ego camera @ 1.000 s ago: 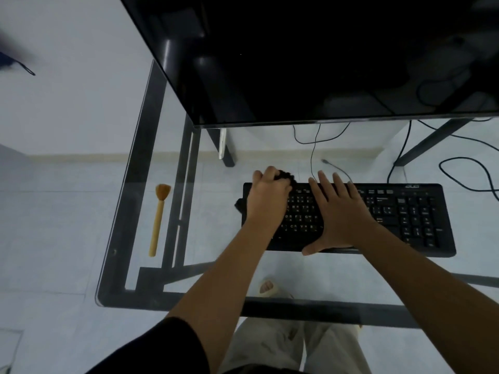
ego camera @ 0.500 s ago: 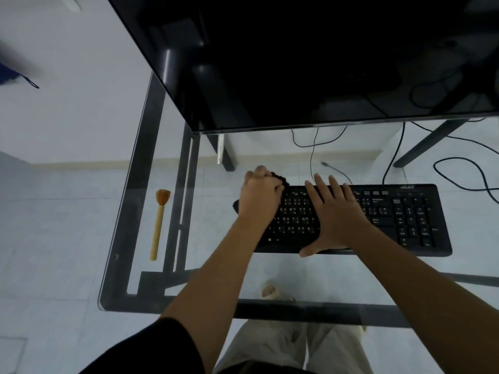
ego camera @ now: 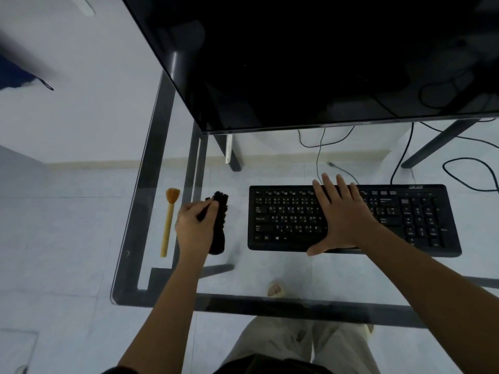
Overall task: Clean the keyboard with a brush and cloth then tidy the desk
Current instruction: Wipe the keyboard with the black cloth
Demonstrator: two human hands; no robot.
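A black keyboard [ego camera: 291,217] lies on the glass desk [ego camera: 237,276]. My right hand [ego camera: 343,214] rests flat on its middle keys, fingers spread, holding nothing. My left hand [ego camera: 195,225] is to the left of the keyboard and grips a black fuzzy cloth [ego camera: 219,228], which touches the glass. A wooden brush [ego camera: 168,220] with tan bristles lies further left, bristles pointing away from me, apart from my left hand.
A large dark monitor [ego camera: 324,60] overhangs the back of the desk. Cables [ego camera: 464,168] trail behind the keyboard at the right. The desk's left edge [ego camera: 137,190] is just beyond the brush. My legs and a foot show through the glass.
My left hand has carried the cloth off the keyboard's left end to the glass beside the brush. My right hand has stayed on the keys.
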